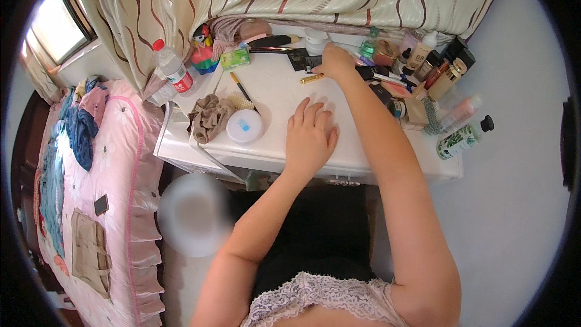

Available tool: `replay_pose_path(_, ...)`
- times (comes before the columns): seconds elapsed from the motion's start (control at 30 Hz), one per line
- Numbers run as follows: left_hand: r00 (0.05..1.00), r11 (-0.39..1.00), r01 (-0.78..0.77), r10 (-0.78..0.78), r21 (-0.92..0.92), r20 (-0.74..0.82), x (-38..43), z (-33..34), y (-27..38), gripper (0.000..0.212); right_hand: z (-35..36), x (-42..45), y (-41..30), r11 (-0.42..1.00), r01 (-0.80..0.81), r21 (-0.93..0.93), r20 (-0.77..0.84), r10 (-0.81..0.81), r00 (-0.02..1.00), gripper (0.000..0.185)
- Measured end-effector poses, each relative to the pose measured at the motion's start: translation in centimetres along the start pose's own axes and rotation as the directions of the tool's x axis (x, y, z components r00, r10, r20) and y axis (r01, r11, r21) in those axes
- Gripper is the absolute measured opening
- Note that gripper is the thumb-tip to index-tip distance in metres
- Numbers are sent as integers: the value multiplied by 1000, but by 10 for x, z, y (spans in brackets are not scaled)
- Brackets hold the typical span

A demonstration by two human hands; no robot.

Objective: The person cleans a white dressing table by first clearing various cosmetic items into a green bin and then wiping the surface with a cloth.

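My left hand point(311, 138) rests on the white tabletop, fingers spread, holding nothing. My right hand point(338, 62) reaches to the back of the table, its fingers at a small black packet point(313, 62) beside a white lidded jar point(316, 42); whether it grips the packet I cannot tell. Just below those fingers lies a gold tube point(312, 78). Left of my left hand sit a round white container point(244, 126) with a blue mark, a crumpled brown cloth point(212, 118) and a thin dark stick with a yellow end point(240, 86).
Cosmetic bottles point(420, 53) crowd the right side, with a green-patterned bottle point(459, 141) at the corner. A red-capped plastic bottle point(174, 70), a doll-like figurine point(204, 50) and a green packet point(235, 59) stand or lie at the left. A bed point(120, 159) is beyond; curtains hang behind.
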State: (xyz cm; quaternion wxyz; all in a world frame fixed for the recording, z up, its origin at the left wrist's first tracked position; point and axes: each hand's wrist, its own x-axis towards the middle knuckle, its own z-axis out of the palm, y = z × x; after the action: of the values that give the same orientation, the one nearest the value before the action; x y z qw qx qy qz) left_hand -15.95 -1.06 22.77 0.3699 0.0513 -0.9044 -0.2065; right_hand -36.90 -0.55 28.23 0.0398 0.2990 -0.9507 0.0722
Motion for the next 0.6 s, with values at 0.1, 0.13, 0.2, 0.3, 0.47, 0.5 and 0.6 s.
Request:
replay_pose_path(0.1,1000,1000,-17,17,-20,-11,0,2,0,31,8,14,13,997,32,72,-50,-28,998,65)
replay_pose_path(0.13,1000,1000,-14,14,-22,-7,0,1,0,30,9,17,16,990,69,125,-99,-56,994,63)
replay_pose_path(0.2,1000,1000,-12,12,-24,1,0,0,-1,30,9,24,17,970,204,134,-125,-188,974,58)
replay_pose_path(0.3,999,999,-35,35,-19,-5,-1,-1,-3,29,11,32,2,897,432,96,-122,-420,899,48)
replay_pose_path(0.47,1000,999,-30,30,-13,9,1,-1,1,31,26,47,-25,941,338,-14,156,-331,930,37)
replay_pose_path(0.5,999,999,-37,37,-18,8,1,-1,1,31,29,45,-24,944,331,-17,153,-324,933,37)
replay_pose_path(0.6,999,999,-37,37,2,21,2,1,1,32,32,34,-24,923,366,-116,-23,-371,928,40)
